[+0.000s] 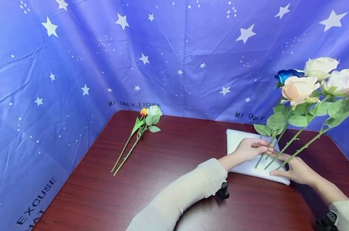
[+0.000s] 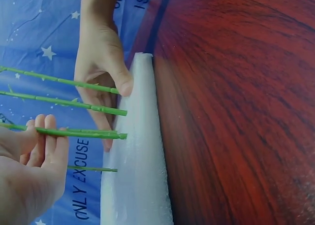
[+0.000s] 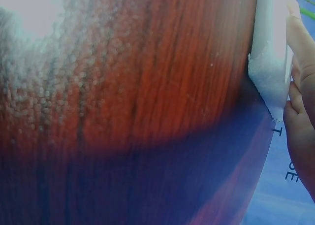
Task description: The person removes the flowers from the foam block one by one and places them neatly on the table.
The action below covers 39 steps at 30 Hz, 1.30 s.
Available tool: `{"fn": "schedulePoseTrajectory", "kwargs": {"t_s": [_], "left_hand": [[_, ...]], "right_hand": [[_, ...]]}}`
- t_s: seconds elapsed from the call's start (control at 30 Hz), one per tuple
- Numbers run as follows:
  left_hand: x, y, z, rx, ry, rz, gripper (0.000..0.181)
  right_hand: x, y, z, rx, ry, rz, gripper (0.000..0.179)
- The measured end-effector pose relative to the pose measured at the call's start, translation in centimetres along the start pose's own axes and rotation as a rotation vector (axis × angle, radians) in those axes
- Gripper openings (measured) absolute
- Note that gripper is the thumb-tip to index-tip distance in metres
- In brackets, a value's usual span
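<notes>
Pinching a stem [image 2: 93, 133], the left hand [image 1: 248, 150] faces the right hand [image 1: 301, 170], apparently spread on white block [image 2: 142, 151].

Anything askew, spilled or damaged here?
Nothing spilled or visibly damaged. Only oddity: the stems in the white foam block lean right in the head view, yet stand roughly straight out of it in the left wrist view, so probably just perspective. The orange tulip and pale green rose lie loose on the table.
</notes>
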<state>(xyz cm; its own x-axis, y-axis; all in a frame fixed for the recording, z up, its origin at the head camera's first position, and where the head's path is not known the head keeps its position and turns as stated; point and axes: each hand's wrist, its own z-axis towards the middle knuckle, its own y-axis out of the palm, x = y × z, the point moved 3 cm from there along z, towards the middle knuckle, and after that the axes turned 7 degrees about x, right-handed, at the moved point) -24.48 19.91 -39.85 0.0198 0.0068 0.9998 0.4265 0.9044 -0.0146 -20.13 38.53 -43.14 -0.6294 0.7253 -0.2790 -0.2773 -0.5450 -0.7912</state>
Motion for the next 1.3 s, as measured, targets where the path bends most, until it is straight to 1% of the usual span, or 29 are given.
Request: {"fn": "schedulePoseTrajectory", "kwargs": {"t_s": [0.03, 0.1, 0.2, 0.3, 0.47, 0.67, 0.77, 0.87, 0.97, 1.07, 1.2, 1.3], "left_hand": [[0.0, 0.0, -0.1, 0.006, 0.002, 0.011, 0.022], [-0.1, -0.1, -0.2, 0.016, 0.008, 0.0, 0.021], [0.0, -0.2, -0.4, 0.025, 0.016, 0.004, 0.02], [0.1, -0.3, -0.5, 0.047, 0.025, 0.052, 0.018], [0.6, -0.8, -0.7, 0.073, 0.068, 0.16, 0.016], [1.1, -1.2, -0.8, 0.039, 0.137, 0.228, 0.018], [1.3, -1.3, -1.0, 0.056, 0.147, 0.259, 0.018], [1.4, -1.5, -1.2, 0.094, 0.136, 0.249, 0.017], [1.2, -1.6, -1.2, 0.13, 0.136, 0.195, 0.017], [1.1, -1.7, -1.2, 0.148, 0.146, 0.131, 0.017], [1.4, -1.9, -1.3, 0.151, 0.188, 0.098, 0.019], [2.0, -2.1, -1.3, 0.161, 0.214, 0.057, 0.02]], "right_hand": [[0.0, 0.0, 0.0, 0.002, 0.0, -0.003, 0.078], [0.0, 0.0, -0.1, 0.006, 0.005, -0.01, 0.08], [0.1, 0.0, -0.1, 0.01, 0.008, -0.016, 0.078], [0.1, -0.1, 0.0, 0.014, 0.016, -0.012, 0.07], [-0.1, -0.2, 0.2, 0.013, 0.032, -0.02, 0.063], [-0.3, -0.2, 0.2, -0.002, 0.047, -0.041, 0.062], [-0.3, -0.2, 0.0, -0.011, 0.05, -0.039, 0.065], [-0.3, -0.1, -0.1, -0.006, 0.029, -0.013, 0.072], [-0.2, 0.0, -0.2, -0.002, 0.007, 0.009, 0.078], [-0.2, 0.0, -0.1, 0.006, 0.008, -0.004, 0.073], [-0.2, -0.1, 0.0, 0.011, 0.013, -0.031, 0.07], [-0.3, -0.1, 0.0, 0.008, -0.003, -0.019, 0.074]]}}
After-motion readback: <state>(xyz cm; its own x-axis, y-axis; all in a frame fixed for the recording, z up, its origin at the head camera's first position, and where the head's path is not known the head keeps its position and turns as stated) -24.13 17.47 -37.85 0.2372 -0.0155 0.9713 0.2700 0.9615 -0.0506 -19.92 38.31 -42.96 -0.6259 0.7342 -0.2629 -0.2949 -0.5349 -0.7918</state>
